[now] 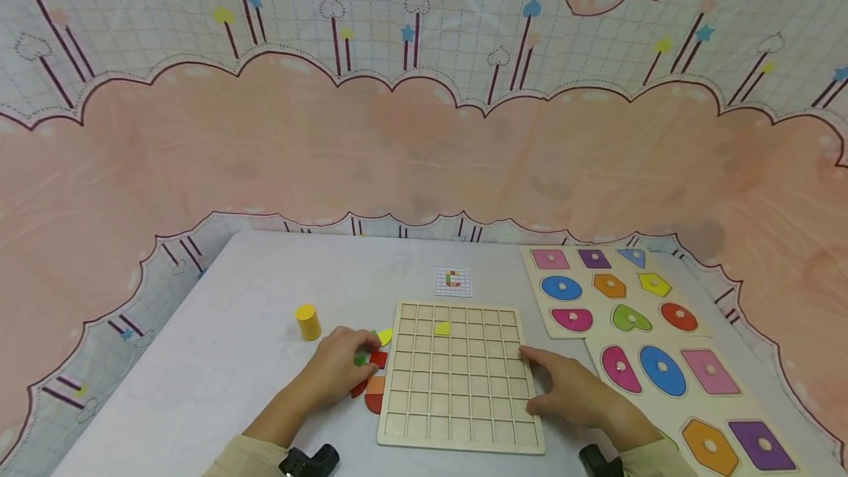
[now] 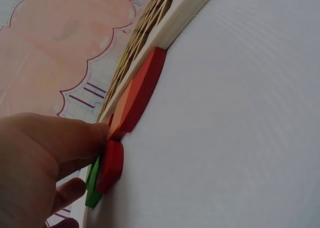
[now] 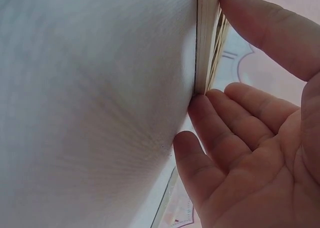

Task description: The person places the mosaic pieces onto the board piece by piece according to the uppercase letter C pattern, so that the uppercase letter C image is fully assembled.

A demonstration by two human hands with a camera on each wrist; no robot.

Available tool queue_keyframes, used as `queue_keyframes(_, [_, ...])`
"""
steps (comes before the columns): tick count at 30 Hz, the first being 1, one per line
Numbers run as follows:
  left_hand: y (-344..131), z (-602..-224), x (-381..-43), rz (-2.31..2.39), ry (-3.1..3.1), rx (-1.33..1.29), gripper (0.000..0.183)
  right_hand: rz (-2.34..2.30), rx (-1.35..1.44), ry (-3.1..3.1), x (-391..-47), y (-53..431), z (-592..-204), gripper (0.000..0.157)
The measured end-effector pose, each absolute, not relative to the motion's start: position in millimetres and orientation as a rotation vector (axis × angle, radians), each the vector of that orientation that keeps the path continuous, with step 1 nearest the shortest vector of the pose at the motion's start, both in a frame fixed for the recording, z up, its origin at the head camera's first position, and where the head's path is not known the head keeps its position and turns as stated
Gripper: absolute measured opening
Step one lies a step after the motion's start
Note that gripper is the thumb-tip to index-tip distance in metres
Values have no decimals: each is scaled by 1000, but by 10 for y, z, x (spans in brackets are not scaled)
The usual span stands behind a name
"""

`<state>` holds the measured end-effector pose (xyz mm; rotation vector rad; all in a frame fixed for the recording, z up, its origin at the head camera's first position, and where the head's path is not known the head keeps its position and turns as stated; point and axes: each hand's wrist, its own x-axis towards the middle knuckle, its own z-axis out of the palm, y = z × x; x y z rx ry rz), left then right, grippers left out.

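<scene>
Touching the blocks: your left hand [image 1: 339, 368] has thumb and fingers bent about the coloured blocks [image 1: 375, 386]; you cannot tell from these views whether one is pinched.
Blocks: these lie beneath and just right of your left fingertips, beside the grid board's left edge. A green block [image 2: 93, 195] and a red block [image 2: 112, 163] sit at the fingers, an orange block [image 2: 120, 115] nearer you than the thumb, and a yellow block [image 1: 386, 338] just beyond the forefinger.
Right hand: your right hand [image 1: 571, 387] is spread wide, holding nothing, touching the right edge of the grid board [image 1: 460, 383].
Grid board: it lies flat between your two hands.
Yellow square: one yellow square [image 1: 442, 328] lies in the board's grid, beyond and to the right of your left hand.
Cylinder: the yellow cylinder [image 1: 308, 322] stands beyond and left of your left hand.
Card: a small patterned card [image 1: 453, 282] lies beyond both hands.
Shape puzzles: two shape puzzles [image 1: 669, 409] lie right of your right hand, one farther from you.
</scene>
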<state>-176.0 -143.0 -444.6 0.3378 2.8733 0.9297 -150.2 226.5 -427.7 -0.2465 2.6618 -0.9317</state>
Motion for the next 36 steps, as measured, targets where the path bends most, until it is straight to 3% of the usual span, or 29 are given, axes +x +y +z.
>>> queue_keyframes(15, [-1274, -4367, -1939, 1000, 2897, 320, 29, -926, -218, 2665, -1506, 2267, -4269, 83])
queue_keyframes(36, [-593, -4400, -2320, 1045, 2778, 631, 25, -982, -256, 2662, -1496, 2270, -4293, 85])
